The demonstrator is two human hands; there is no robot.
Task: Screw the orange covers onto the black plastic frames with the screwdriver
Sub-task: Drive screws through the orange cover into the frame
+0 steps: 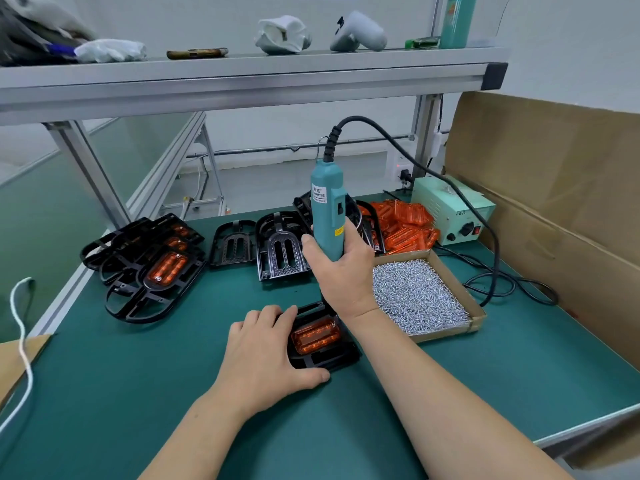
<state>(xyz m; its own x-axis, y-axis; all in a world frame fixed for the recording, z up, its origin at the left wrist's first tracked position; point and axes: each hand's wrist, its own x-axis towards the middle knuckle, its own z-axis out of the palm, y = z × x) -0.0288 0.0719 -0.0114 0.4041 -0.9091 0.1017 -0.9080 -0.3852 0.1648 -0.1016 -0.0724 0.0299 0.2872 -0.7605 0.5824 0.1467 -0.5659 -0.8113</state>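
A black plastic frame lies on the green mat in front of me with an orange cover set in it. My left hand rests on the frame's left side, fingers laid over its top edge and thumb against its near edge. My right hand grips a teal electric screwdriver upright above the frame's far end; its tip is hidden behind my hand. A pile of loose orange covers sits at the back.
A shallow cardboard tray of silver screws lies right of the frame. Frames with fitted covers are stacked at left, bare black frames behind. The pale green power unit and its cables lie at back right, beside a cardboard wall.
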